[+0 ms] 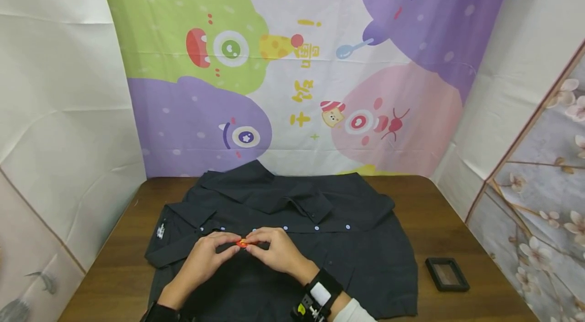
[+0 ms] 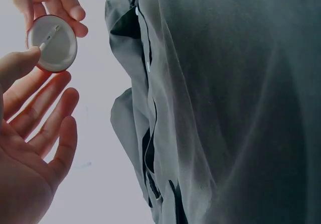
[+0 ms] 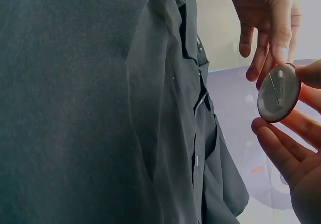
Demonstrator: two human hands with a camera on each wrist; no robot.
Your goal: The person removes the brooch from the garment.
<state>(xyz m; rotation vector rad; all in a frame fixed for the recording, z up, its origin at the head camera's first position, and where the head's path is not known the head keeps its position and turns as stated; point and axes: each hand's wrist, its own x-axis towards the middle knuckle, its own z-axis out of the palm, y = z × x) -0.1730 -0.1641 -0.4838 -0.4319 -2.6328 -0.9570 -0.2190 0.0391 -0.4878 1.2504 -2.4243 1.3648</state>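
Between the fingertips of both hands is a round pin-back button badge [image 1: 242,243], red and orange on its front. My left hand [image 1: 205,255] pinches it from the left, and my right hand [image 1: 277,251] pinches the opposite edge. The left wrist view shows the badge's white back [image 2: 62,53] with a small pin bar. In the right wrist view, a thin needle stands at an angle to the bar on that back [image 3: 268,106]. Both hands are over a dark button-up shirt [image 1: 292,271] laid out on the table, close to its row of pale buttons.
The brown wooden table [image 1: 114,266] carries the shirt, whose collar [image 1: 315,205] lies toward the far side. A small black square frame [image 1: 447,275] lies at the right. Behind the table hangs a cartoon-printed cloth [image 1: 292,149].
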